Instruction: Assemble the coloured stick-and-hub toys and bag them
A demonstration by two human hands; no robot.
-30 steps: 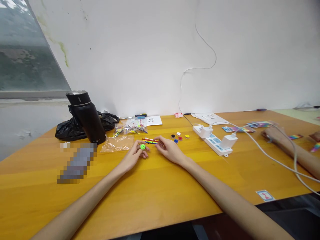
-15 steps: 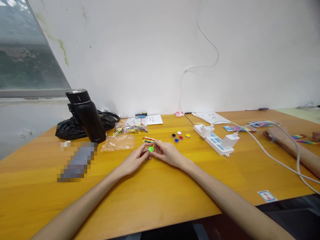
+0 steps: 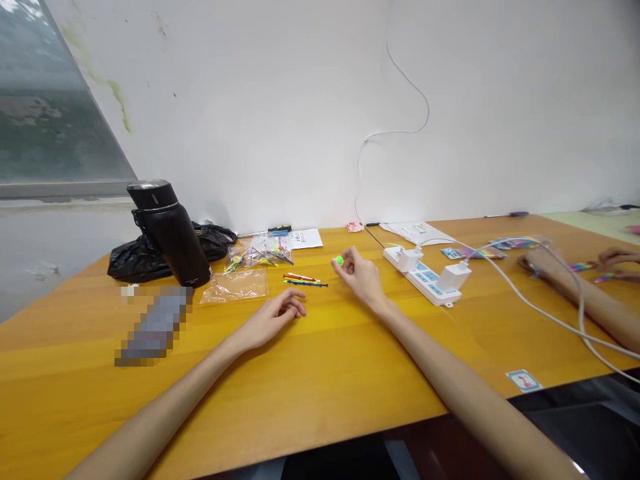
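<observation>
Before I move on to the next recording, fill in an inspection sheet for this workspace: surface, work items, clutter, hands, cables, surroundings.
Surface: glossy wood-grain tabletop.
Work items: small green round piece in the right hand; thin coloured sticks on the table, just beyond the left hand.
Clutter: black bottle, black plastic bag, clear plastic wrapper, screwdriver; one pixelated patch, contents unreadable.
Hands: left loosely curled, nothing seen in it; right pinching the green piece.
Cables: white cables looping right of the white power strip; thin cord against the wall.
Surroundings: stained white wall; window at left; another person's hand at right.
</observation>
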